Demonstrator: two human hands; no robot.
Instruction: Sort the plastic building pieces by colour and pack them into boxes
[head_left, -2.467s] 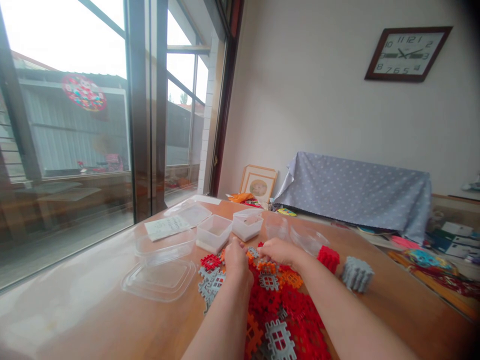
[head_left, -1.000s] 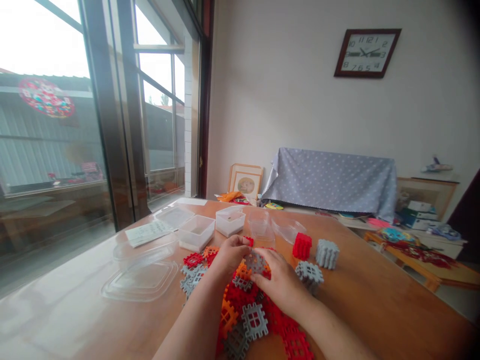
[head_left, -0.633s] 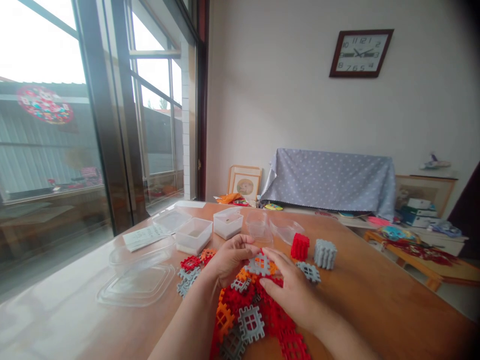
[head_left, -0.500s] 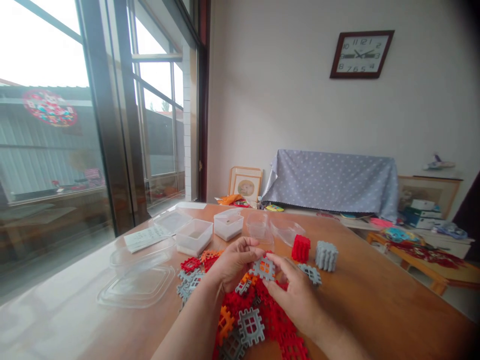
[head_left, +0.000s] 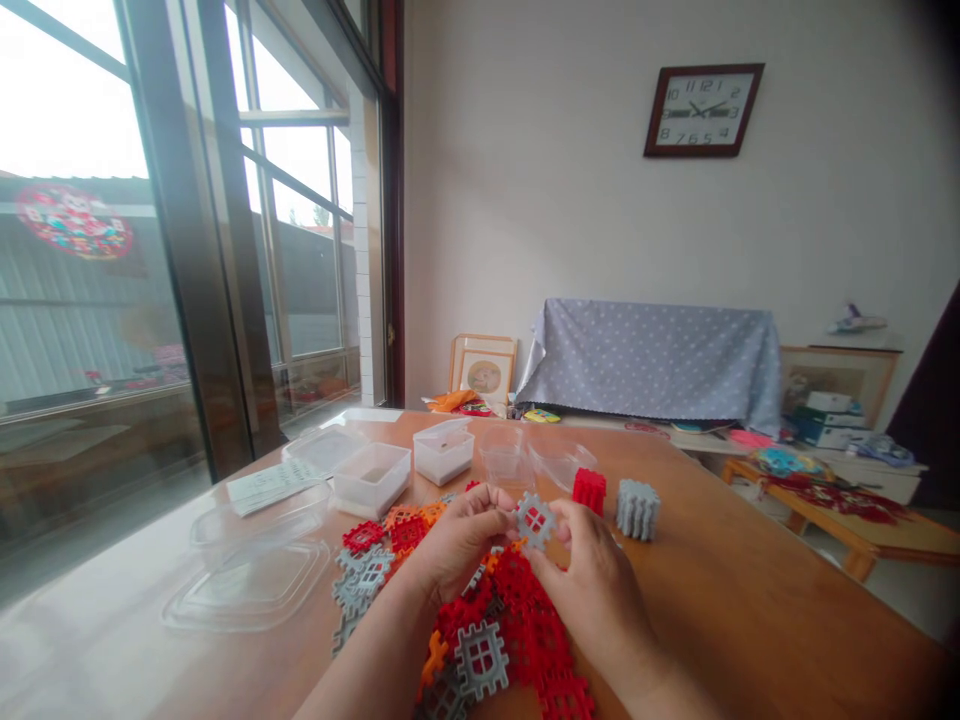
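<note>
A grey square interlocking building tile (head_left: 535, 520) with notched edges and a lattice window is held up above the table. My left hand (head_left: 476, 520) pinches it by its left edge, while my right hand (head_left: 592, 570) grips the right edge between thumb and fingers. Beneath both hands spreads a loose heap of similar tiles: red tiles (head_left: 529, 625), a grey tile (head_left: 481, 658) near the front and an orange tile (head_left: 433, 660). Beyond my right hand stand a red stack of tiles (head_left: 589, 490) and a grey stack of tiles (head_left: 638, 510).
Clear plastic boxes (head_left: 371, 482) and a loose clear lid (head_left: 247, 590) occupy the table's left and far side. A paper sheet (head_left: 274, 487) lies by the window. Behind the table is a cloth-covered object (head_left: 652, 360); a low wooden bench (head_left: 847, 510) stands at the right.
The view has turned slightly right. Both hands have raised the held tile a little and tilted it. A grey tile seen beside my right hand earlier no longer shows.
</note>
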